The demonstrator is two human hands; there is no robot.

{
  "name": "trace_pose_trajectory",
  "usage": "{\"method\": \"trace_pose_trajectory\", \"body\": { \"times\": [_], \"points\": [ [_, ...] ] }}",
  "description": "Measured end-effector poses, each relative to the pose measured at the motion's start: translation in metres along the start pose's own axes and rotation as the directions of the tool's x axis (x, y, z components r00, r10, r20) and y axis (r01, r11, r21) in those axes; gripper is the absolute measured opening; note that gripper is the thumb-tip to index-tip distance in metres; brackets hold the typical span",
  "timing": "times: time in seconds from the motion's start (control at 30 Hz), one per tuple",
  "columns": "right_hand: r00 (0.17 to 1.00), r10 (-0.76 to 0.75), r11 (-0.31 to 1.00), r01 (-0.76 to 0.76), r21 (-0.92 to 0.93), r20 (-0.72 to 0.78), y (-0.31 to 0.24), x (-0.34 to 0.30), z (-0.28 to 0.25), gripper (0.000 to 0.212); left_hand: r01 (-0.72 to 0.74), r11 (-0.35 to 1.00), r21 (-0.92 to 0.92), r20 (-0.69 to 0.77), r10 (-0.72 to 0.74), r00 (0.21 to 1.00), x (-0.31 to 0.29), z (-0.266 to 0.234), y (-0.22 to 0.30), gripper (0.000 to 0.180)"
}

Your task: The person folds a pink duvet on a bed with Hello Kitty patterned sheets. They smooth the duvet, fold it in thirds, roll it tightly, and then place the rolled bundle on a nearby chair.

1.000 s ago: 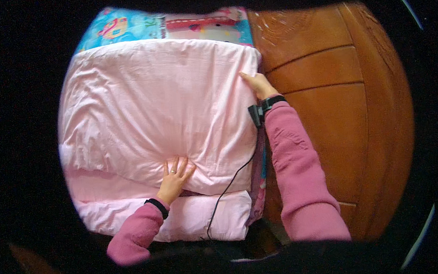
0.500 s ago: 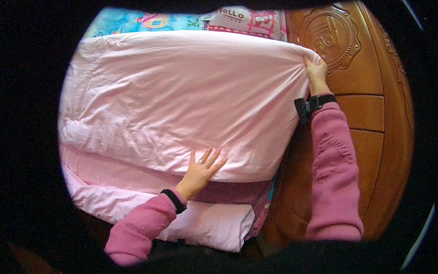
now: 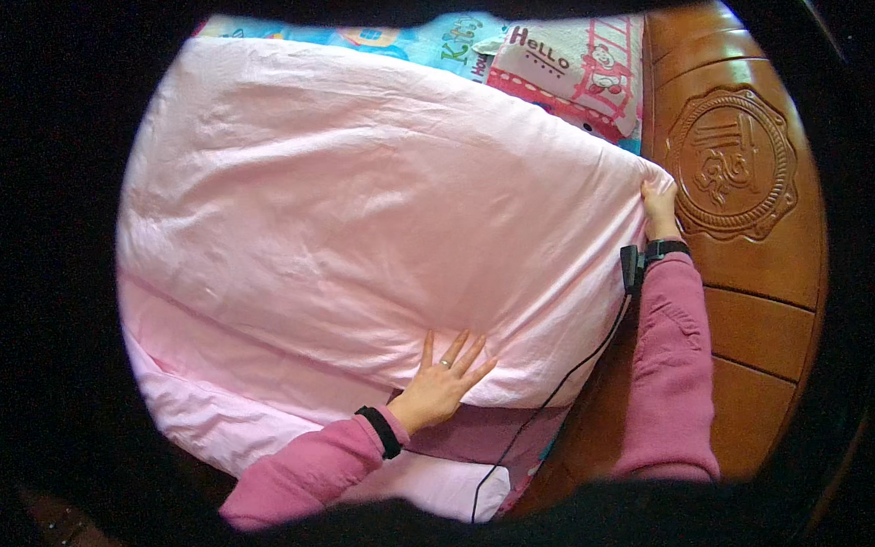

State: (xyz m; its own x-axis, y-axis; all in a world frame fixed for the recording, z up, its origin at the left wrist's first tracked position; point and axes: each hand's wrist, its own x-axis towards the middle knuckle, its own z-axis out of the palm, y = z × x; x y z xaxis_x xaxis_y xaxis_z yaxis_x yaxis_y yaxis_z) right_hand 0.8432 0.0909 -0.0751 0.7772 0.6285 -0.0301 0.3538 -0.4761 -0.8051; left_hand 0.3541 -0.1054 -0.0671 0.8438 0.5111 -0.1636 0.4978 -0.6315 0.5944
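Pale pink quilt [image 3: 383,197] and its surroundings, as seen by an onlooker in the room. The quilt lies spread to the left of a carved wooden panel [image 3: 755,309]; one corner reaches in front of the panel, just beside the carved medallion [image 3: 733,163], though whether it touches the wood cannot be told. The right hand [image 3: 661,210] clenches this corner, and creases run from its grip across the cover. The left hand [image 3: 437,389], farther from the panel, has its grip released: its fingers lie spread on the quilt's near margin. The quilt appears soft, limp and padded, probably light for its breadth but awkward to shift whole; its smooth cover may slide, and nothing suggests fragility. Corners and doubled edges seem the surest holds, above all the corner by the panel. White-and-red printed bedding [image 3: 575,69] adjoins the panel's upper left, with blue printed bedding [image 3: 408,43] farther from it. Below left of the panel, a mauve cloth [image 3: 487,433] and a folded pink cloth [image 3: 435,477] show past the quilt. A black cable [image 3: 569,374], descending from the right wrist, could snag; the panel limits room on its side.
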Motion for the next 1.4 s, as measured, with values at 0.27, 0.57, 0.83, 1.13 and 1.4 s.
{"method": "trace_pose_trajectory", "body": {
  "times": [0.27,0.57,0.83,1.13,1.4],
  "points": [
    [0.94,-0.301,0.949,0.28,0.142,0.163,-0.07,0.02,-0.043,0.06,-0.094,0.995,-0.03,0.053,0.095,0.994,-0.005,-0.023,0.0,0.068],
    [0.785,-0.507,0.384,0.576,-0.722,0.356,-0.063,-0.008,-0.047,0.031,-0.145,0.951,-0.275,0.216,0.208,0.954,-0.003,0.002,-0.004,0.067],
    [0.581,-0.351,0.318,0.812,-0.49,0.734,-0.072,-0.134,0.01,0.077,0.261,0.959,-0.108,-0.249,-0.28,0.927,-0.012,-0.036,-0.025,0.066],
    [0.879,0.14,0.307,0.398,-0.864,0.455,-0.007,-0.196,-0.007,0.078,0.164,0.79,-0.59,0.271,0.003,0.962,-0.056,-0.033,-0.027,0.043],
    [0.797,-0.375,0.641,0.592,-0.489,0.473,-0.026,-0.318,-0.058,0.018,0.257,0.957,-0.132,-0.358,-0.288,0.888,-0.214,-0.094,-0.125,0.046]
  ]
}}
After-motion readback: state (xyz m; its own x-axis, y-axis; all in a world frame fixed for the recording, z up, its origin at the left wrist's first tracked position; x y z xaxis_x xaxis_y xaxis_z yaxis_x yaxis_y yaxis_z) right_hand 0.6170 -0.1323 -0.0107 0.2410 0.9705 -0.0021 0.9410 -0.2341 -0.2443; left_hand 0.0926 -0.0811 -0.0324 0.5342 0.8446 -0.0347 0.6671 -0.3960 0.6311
